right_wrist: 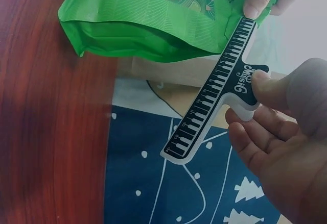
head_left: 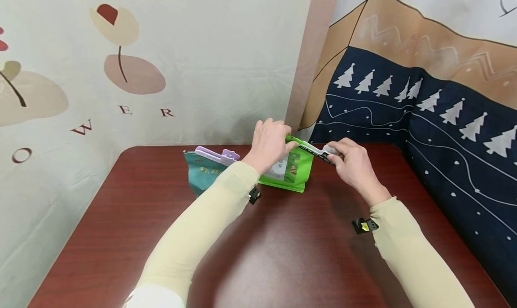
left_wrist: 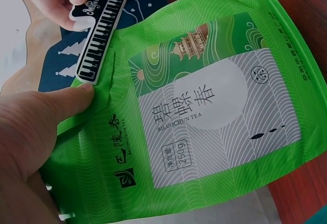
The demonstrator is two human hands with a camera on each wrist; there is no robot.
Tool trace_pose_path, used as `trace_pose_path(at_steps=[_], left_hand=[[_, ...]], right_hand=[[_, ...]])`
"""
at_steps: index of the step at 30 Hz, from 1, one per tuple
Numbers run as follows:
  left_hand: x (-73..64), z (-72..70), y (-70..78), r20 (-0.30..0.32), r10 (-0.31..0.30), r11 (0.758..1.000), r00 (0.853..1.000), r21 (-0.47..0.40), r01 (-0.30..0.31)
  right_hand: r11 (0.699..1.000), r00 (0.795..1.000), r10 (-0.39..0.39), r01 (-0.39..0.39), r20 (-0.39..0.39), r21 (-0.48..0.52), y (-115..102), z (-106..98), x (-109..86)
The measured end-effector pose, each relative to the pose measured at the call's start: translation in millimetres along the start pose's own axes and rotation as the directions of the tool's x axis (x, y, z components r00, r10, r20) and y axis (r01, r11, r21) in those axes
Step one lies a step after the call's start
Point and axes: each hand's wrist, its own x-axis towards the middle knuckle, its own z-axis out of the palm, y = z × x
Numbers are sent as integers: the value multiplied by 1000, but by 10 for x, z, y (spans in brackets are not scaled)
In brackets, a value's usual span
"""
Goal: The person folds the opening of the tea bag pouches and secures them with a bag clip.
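A green tea bag [head_left: 299, 173] stands on the table, its pale label printed "Biluochun Tea" in the left wrist view. My left hand [head_left: 268, 144] grips the bag's folded top edge, with the thumb [left_wrist: 76, 101] flat along the fold. In my right hand [head_left: 351, 162] is a long bag clip [right_wrist: 212, 89] with a piano-key pattern, pinched by its handle between thumb and fingers. One end of the clip meets the bag's top corner beside my left thumb; most of its length sticks out past the bag. Whether its jaws have the fold between them I cannot tell.
Left of the green bag stands a teal bag [head_left: 202, 173] with a purple clip [head_left: 213, 154] along its top, partly behind my left forearm. The dark red table [head_left: 299, 254] ends at a pale printed cloth [head_left: 226, 65] behind and a navy cloth with trees [head_left: 375, 101] at right.
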Motion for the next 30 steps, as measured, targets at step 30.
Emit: trace_pose_path(at_steps=[30], left_hand=[[-78,-140,-108,35,-158,964,987,-212,161]], right_hand=[[954,972,230,-234,42,187,45,34,63]])
